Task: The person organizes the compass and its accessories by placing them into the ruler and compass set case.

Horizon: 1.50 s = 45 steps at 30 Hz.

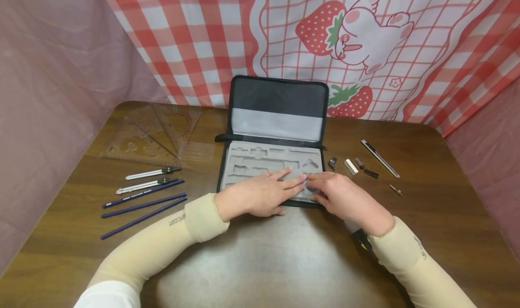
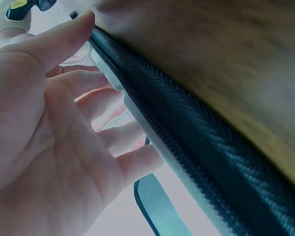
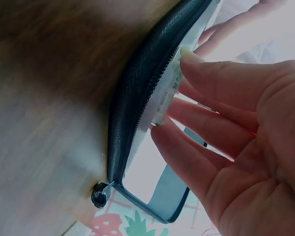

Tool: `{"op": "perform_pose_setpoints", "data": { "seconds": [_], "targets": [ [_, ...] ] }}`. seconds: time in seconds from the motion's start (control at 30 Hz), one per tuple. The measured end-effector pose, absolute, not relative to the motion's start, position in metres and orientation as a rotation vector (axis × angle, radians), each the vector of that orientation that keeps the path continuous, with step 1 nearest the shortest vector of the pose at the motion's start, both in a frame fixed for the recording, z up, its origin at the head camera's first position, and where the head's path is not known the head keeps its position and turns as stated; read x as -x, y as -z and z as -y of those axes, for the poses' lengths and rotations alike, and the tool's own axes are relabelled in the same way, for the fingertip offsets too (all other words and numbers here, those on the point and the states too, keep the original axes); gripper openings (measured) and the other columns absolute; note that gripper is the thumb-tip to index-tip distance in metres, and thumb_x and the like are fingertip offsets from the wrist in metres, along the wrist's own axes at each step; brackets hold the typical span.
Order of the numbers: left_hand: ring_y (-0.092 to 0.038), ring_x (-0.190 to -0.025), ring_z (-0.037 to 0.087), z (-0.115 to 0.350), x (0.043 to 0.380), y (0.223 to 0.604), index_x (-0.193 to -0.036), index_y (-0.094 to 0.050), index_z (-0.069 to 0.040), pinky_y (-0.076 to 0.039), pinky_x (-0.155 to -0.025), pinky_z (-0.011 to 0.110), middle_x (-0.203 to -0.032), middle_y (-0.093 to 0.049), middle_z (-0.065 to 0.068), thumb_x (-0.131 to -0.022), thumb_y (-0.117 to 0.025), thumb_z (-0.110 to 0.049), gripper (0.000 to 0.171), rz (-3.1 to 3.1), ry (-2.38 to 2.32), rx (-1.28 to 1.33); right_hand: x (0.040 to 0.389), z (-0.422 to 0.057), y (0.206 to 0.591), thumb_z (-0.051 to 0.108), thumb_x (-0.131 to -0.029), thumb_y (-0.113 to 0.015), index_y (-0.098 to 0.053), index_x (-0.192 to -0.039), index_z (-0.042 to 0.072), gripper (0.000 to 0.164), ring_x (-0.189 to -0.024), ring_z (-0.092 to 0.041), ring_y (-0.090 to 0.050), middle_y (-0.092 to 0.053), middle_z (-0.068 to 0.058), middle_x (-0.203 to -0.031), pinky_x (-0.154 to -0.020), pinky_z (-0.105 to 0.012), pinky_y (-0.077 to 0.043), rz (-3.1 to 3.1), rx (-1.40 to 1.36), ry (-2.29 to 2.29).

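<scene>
A black zippered case point(image 1: 279, 95) lies unfolded with its lid up, and a grey moulded tray point(image 1: 264, 160) with shaped hollows fills its base. My left hand point(image 1: 264, 195) rests on the front part of this tray, fingers spread and nearly straight. In the left wrist view its fingers reach over the zipper edge point(image 2: 157, 130). At the tray's front right corner, my right hand point(image 1: 345, 198) pinches a small translucent piece with green print point(image 3: 169, 93) between thumb and fingers. The fingertips of both hands come close together in the head view.
Left of the case lie clear set squares point(image 1: 142, 134), two compasses point(image 1: 148, 174) and three dark blue pencils point(image 1: 143, 206). On the right are a silver-and-black pen-like tool point(image 1: 380, 159), a white-and-silver block point(image 1: 351, 166), a small black piece point(image 1: 332, 162) and a small metal part point(image 1: 396, 190).
</scene>
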<state>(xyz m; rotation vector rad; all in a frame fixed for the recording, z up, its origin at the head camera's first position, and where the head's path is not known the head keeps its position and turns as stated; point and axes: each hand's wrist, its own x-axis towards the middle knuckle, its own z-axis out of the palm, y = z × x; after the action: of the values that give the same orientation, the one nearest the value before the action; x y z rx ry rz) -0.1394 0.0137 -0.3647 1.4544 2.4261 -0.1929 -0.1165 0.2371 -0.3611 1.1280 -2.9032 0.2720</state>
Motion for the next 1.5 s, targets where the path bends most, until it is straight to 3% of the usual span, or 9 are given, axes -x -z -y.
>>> {"op": "perform_pose_setpoints", "data": {
  "seconds": [0.43,0.53,0.73,1.1,1.5],
  "targets": [
    [0.006,-0.138,0.027,-0.016,0.145,0.365,-0.149,-0.001,-0.031,-0.026,-0.102,0.047,-0.152,0.013,-0.012,-0.093,-0.044,-0.049,0.073,-2.419,0.207,-1.475,0.122,-0.243,0.361,0.007,-0.071,-0.075,-0.065,-0.111,0.004,0.041,-0.106,-0.025,-0.053,-0.061,-0.010,-0.115,-0.084,-0.038,-0.046,2.892,-1.151,-0.303],
    [0.006,-0.138,0.027,-0.018,0.146,0.365,-0.149,-0.001,-0.032,-0.024,-0.103,0.046,-0.153,0.012,-0.011,-0.093,-0.043,-0.050,0.073,-2.413,0.218,-1.474,0.124,-0.246,0.360,0.008,-0.073,-0.074,-0.066,-0.107,0.004,0.035,-0.104,-0.025,-0.055,-0.061,-0.011,-0.114,-0.083,-0.039,-0.046,2.874,-1.167,-0.312],
    [0.005,-0.139,0.027,-0.017,0.146,0.364,-0.149,-0.001,-0.032,-0.020,-0.105,0.044,-0.153,0.010,-0.011,-0.093,-0.043,-0.050,0.072,-2.411,0.238,-1.476,0.126,-0.252,0.357,0.006,-0.072,-0.074,-0.071,-0.090,0.008,0.018,-0.089,-0.019,-0.058,-0.060,-0.005,-0.098,-0.075,-0.035,-0.048,2.811,-1.167,-0.288],
    [0.002,-0.139,0.028,-0.015,0.141,0.364,-0.149,-0.003,-0.032,-0.027,-0.103,0.044,-0.154,0.007,-0.011,-0.094,-0.043,-0.046,0.069,-2.427,0.271,-1.491,0.125,-0.252,0.359,0.004,-0.070,-0.075,-0.073,-0.085,0.013,0.017,-0.083,-0.016,-0.056,-0.060,-0.003,-0.093,-0.069,-0.029,-0.049,2.807,-1.211,-0.263],
    [-0.002,-0.139,0.027,-0.023,0.134,0.360,-0.149,-0.010,-0.034,-0.032,-0.098,0.049,-0.154,0.001,-0.013,-0.095,-0.046,-0.038,0.065,-2.471,0.284,-1.407,0.111,-0.245,0.352,-0.014,-0.075,-0.057,-0.073,-0.093,0.016,0.039,-0.092,-0.024,-0.051,-0.057,-0.010,-0.101,-0.074,-0.035,-0.047,2.891,-1.193,-0.014]
  ]
}}
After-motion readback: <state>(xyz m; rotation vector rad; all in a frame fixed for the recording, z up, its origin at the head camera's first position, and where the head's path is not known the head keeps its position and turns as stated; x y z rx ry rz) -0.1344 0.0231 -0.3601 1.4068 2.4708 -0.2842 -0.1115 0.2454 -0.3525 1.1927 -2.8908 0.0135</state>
